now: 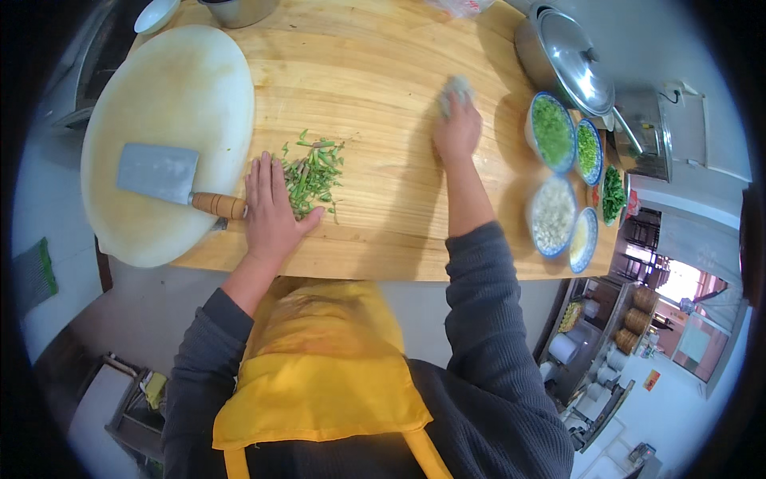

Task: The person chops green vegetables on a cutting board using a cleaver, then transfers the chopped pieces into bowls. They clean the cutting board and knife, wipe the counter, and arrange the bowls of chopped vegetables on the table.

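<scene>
My left hand (268, 206) rests on the wooden table (371, 78) with fingers together and thumb spread out. Against its thumb side lies a loose pile of green vegetable trimmings (314, 173). My right hand (458, 135) presses a greyish cloth (456, 90) on the tabletop, farther out and to the right. A cleaver (158, 173) with a turned wooden handle lies on the thick white round chopping board (179, 78), its handle end beside my left hand.
Blue-rimmed bowls of chopped greens (552, 129), chopped green pieces (587, 152), white diced pieces (553, 215) and a pale yellowish food (579, 242) line the right side. Leafy greens (613, 194) are beyond. A lidded steel pot (562, 60) stands behind them. A white bowl (155, 15) sits back left.
</scene>
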Demonstrator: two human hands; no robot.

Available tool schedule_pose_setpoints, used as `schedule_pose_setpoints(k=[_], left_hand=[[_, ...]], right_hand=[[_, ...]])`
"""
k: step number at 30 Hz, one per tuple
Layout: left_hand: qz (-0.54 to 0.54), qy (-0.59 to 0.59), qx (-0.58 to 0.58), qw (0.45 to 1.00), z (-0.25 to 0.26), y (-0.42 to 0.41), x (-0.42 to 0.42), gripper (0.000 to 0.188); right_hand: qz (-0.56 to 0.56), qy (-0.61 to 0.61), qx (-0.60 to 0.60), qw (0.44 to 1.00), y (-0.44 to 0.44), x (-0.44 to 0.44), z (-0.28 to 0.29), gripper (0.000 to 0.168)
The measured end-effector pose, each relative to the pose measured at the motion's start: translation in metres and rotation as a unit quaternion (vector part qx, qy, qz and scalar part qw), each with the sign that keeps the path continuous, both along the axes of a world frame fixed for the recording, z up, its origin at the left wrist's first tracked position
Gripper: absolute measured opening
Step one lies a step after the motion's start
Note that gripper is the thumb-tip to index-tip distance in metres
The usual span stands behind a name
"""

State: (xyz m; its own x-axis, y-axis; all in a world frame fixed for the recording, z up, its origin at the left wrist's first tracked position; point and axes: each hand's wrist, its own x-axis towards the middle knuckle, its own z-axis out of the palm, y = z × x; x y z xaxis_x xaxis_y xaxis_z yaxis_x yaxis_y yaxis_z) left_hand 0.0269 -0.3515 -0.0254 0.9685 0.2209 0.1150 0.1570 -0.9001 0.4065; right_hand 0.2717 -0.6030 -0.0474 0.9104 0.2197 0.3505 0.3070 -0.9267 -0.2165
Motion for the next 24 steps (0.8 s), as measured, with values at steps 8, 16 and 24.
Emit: schedule_pose_setpoints(k=[8,16,24], left_hand=[[0.087,-0.036,-0.004,0.996,-0.015,-0.004,0.013,0.068],[0.097,-0.091,-0.111,0.985,-0.009,-0.005,0.006,0.061],[0.046,-0.021,-0.119,0.992,0.013,-0.005,-0.08,0.066]], right_hand=[[0.341,0.123,0.166,0.917,0.086,-0.067,0.016,0.05],[0.109,0.176,0.268,0.941,-0.036,-0.024,0.035,0.046],[0.22,0.073,0.028,0.972,0.095,-0.094,0.088,0.045]])
